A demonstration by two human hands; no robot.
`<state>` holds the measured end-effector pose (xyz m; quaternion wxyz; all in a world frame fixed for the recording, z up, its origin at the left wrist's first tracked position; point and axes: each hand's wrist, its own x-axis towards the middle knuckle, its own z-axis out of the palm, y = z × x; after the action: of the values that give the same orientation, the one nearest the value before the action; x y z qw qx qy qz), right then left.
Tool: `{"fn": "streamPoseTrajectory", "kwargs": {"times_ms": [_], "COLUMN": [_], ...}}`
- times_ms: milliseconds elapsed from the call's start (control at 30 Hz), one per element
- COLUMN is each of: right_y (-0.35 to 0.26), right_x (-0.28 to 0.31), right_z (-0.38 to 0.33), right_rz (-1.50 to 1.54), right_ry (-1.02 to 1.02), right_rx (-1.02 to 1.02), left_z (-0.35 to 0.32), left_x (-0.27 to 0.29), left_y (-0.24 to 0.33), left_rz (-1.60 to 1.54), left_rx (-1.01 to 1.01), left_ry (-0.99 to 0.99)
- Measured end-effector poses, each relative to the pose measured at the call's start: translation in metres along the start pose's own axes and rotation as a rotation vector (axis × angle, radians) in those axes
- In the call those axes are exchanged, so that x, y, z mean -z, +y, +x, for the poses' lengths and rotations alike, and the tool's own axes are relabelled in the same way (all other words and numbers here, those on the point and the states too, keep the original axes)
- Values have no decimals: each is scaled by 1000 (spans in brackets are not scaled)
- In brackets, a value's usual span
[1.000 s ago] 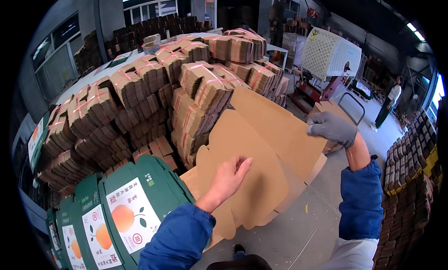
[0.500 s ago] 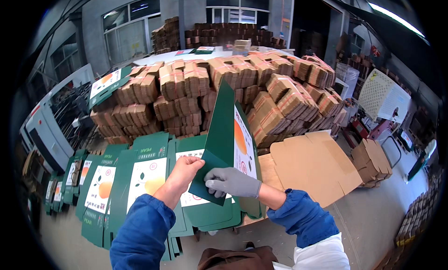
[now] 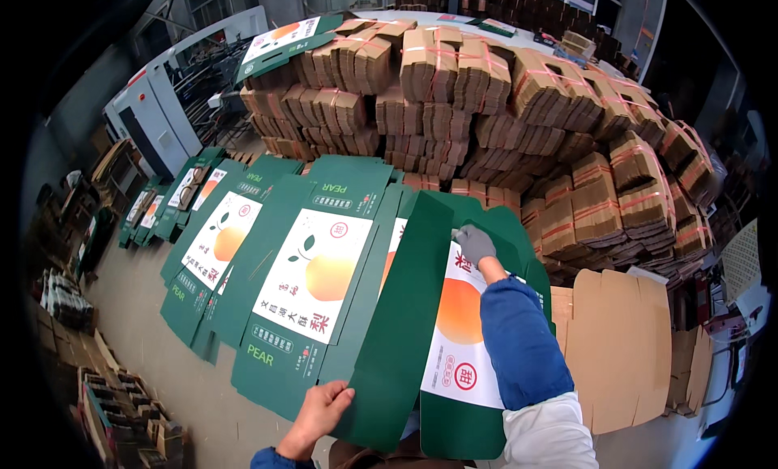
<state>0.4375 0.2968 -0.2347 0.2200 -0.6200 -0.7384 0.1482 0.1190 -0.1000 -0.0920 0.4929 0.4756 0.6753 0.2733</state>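
Note:
A green flat carton (image 3: 436, 372) with a white panel and an orange pear picture lies in front of me, its left panel folded partly up. My bare left hand (image 3: 322, 410) pinches the near left corner of that raised panel between thumb and fingers. Farther away, my right hand (image 3: 475, 245) in a grey glove presses its bunched fingers against the far end of the white panel. Whether those fingers grip the card is hidden. To the left, a matching carton blank (image 3: 279, 275) lies flat, overlapping others of its kind.
Bundled brown cardboard stacks (image 3: 438, 68) rise behind the cartons. An open brown cardboard sheet (image 3: 620, 347) lies to the right. More green blanks (image 3: 215, 242) spread to the left, near a grey-white machine (image 3: 154, 117). A crate of cardboard pieces (image 3: 134, 420) stands at the lower left.
The view has swung left and down. The carton has come down from nearly upright to a lower, more opened position. My hands have parted: left to the near corner, right to the far end.

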Motion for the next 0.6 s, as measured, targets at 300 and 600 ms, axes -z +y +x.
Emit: {"fn": "streamPoseTrajectory", "kwargs": {"times_ms": [300, 600], "right_y": [-13, -54], "right_x": [-43, -21], "right_z": [98, 121], "right_rz": [299, 325], "right_ry": [-514, -258], "right_rx": [-618, -185], "left_z": [-7, 39], "left_x": [-21, -31], "left_y": [-16, -89], "left_rz": [38, -181], "left_rx": [168, 131], "left_ry": [66, 352]}}
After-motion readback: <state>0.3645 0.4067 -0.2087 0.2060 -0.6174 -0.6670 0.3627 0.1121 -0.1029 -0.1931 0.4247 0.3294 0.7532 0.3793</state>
